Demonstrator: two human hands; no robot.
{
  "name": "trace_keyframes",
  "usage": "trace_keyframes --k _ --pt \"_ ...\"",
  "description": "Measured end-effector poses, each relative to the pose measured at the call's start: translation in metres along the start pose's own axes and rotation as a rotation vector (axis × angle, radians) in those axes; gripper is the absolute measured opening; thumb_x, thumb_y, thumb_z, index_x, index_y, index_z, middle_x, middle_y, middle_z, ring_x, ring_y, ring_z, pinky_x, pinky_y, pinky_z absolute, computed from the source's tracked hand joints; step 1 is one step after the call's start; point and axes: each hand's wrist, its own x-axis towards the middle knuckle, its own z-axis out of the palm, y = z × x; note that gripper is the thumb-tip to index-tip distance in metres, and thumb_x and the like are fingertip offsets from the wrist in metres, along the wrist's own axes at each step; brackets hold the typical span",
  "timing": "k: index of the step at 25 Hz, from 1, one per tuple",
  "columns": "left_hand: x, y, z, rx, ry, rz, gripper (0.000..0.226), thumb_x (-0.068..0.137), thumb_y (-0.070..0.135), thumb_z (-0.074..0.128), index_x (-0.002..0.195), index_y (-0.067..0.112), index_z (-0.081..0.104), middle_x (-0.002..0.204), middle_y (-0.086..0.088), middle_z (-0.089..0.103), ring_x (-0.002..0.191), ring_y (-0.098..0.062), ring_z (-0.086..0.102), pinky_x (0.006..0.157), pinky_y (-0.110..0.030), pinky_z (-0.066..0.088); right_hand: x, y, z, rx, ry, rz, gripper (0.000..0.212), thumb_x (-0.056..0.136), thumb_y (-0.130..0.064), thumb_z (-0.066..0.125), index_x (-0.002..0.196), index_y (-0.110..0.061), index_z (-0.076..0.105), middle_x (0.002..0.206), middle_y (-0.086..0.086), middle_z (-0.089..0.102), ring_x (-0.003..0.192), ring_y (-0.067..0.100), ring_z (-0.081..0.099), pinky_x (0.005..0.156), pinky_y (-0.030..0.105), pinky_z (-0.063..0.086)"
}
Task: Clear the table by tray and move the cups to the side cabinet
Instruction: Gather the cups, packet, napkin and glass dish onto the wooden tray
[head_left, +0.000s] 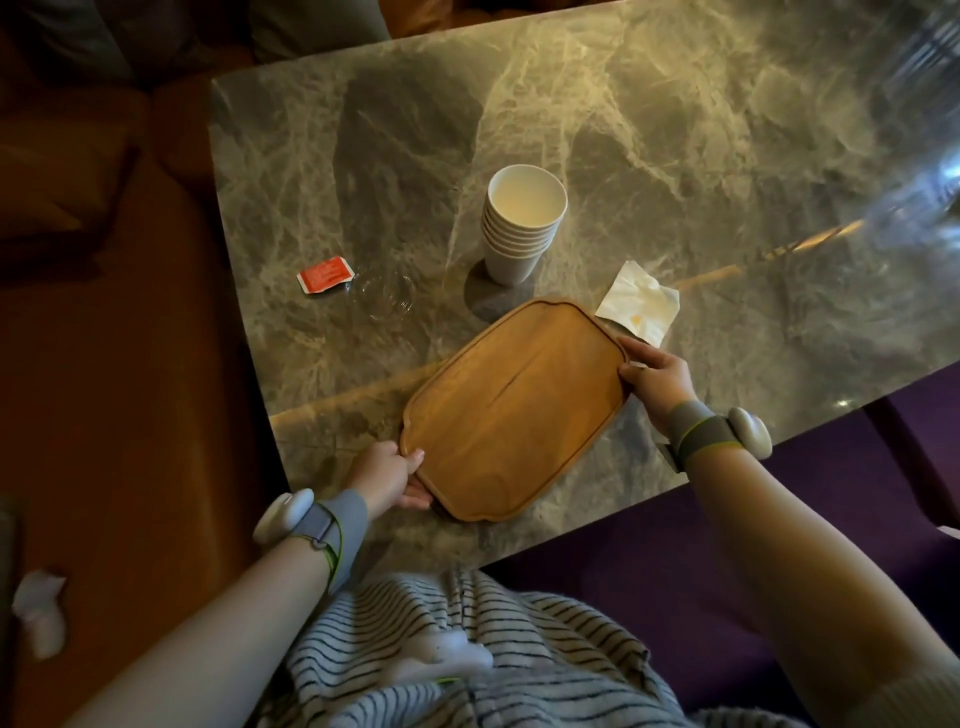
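An empty wooden tray (514, 410) lies tilted across the near part of the grey marble table (675, 171). My left hand (387, 475) grips the tray's near-left end, thumb on the rim. My right hand (657, 376) holds its far-right end. Just beyond the tray stands a stack of several white paper cups (522, 226), upright and apart from both hands.
A clear glass dish (383, 296) and a red sachet (324, 275) lie left of the cups. A crumpled white napkin (639, 304) rests by the tray's right corner. An orange-brown sofa (104, 338) borders the table's left edge, and a purple seat (649, 561) lies to the near right.
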Motion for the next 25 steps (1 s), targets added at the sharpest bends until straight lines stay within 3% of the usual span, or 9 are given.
trace_keyframes --k 1,4,5,11,16,19,22,23,25 --pt "0.002 0.0 0.001 0.034 -0.001 -0.012 0.039 0.1 0.011 0.04 0.132 -0.011 0.034 0.072 -0.018 0.048 0.055 -0.029 0.052 0.068 -0.04 0.055 0.002 -0.001 0.002 -0.046 0.014 -0.007 0.042 0.086 0.011 0.049 0.123 -0.007 0.057 0.107 0.01 0.059 0.095 0.021 0.057 0.091 0.03 0.047" --pt "0.008 0.001 0.0 0.204 -0.005 0.032 0.038 0.1 0.014 0.039 0.128 -0.012 0.037 0.061 -0.017 0.05 0.041 -0.025 0.055 0.037 -0.027 0.052 0.008 -0.003 0.003 -0.186 0.081 -0.016 0.039 0.086 0.005 0.051 0.12 -0.011 0.061 0.1 0.006 0.06 0.091 0.017 0.055 0.087 0.025 0.046" --pt "0.01 0.001 -0.001 0.259 -0.008 0.048 0.038 0.1 0.015 0.039 0.127 -0.012 0.038 0.058 -0.016 0.05 0.041 -0.024 0.054 0.035 -0.026 0.049 0.008 -0.004 0.003 -0.23 0.094 -0.018 0.038 0.087 0.003 0.051 0.12 -0.013 0.061 0.101 0.006 0.059 0.09 0.017 0.054 0.086 0.024 0.045" --pt "0.012 0.001 -0.003 0.463 0.033 0.069 0.039 0.1 0.017 0.039 0.122 -0.014 0.042 0.055 -0.013 0.05 0.045 -0.022 0.051 0.041 -0.025 0.042 0.003 -0.004 0.004 -0.45 0.062 -0.109 0.038 0.088 0.0 0.052 0.124 -0.012 0.058 0.124 0.016 0.06 0.111 0.026 0.056 0.094 0.025 0.042" --pt "0.014 0.01 -0.002 0.606 0.04 -0.017 0.035 0.101 0.015 0.031 0.115 -0.011 0.049 0.058 -0.015 0.052 0.047 -0.022 0.052 0.043 -0.026 0.045 0.001 -0.007 0.005 -0.603 0.02 -0.19 0.039 0.089 -0.002 0.052 0.127 -0.011 0.056 0.128 0.017 0.059 0.118 0.03 0.053 0.102 0.03 0.04" --pt "0.017 0.016 -0.001 0.663 0.006 -0.114 0.027 0.102 0.014 0.027 0.099 -0.001 0.049 0.06 -0.016 0.053 0.049 -0.023 0.052 0.04 -0.026 0.045 0.001 -0.009 0.007 -0.622 0.031 -0.192 0.038 0.089 0.0 0.051 0.125 -0.01 0.057 0.125 0.016 0.06 0.114 0.029 0.055 0.094 0.026 0.041" --pt "0.021 0.018 -0.005 0.639 -0.04 -0.222 0.04 0.102 0.013 0.026 0.075 -0.002 0.051 0.046 -0.013 0.057 0.051 -0.023 0.05 0.032 -0.024 0.045 0.0 -0.009 0.01 -0.625 0.069 -0.225 0.037 0.086 0.005 0.046 0.116 -0.008 0.063 0.118 0.016 0.065 0.105 0.027 0.058 0.084 0.023 0.042" --pt "0.022 0.018 -0.006 0.62 -0.062 -0.256 0.041 0.102 0.012 0.026 0.074 -0.002 0.053 0.039 -0.011 0.057 0.054 -0.025 0.051 0.029 -0.021 0.043 0.0 -0.01 0.011 -0.621 0.079 -0.235 0.037 0.085 0.005 0.045 0.113 -0.007 0.064 0.115 0.016 0.066 0.103 0.027 0.059 0.084 0.025 0.043" --pt "0.021 0.019 -0.007 0.607 -0.077 -0.3 0.039 0.102 0.012 0.025 0.099 -0.011 0.057 0.046 -0.013 0.056 0.065 -0.032 0.059 0.028 -0.021 0.043 0.002 -0.011 0.011 -0.625 0.086 -0.218 0.036 0.083 0.005 0.044 0.11 -0.006 0.065 0.113 0.018 0.066 0.103 0.029 0.06 0.087 0.029 0.047"
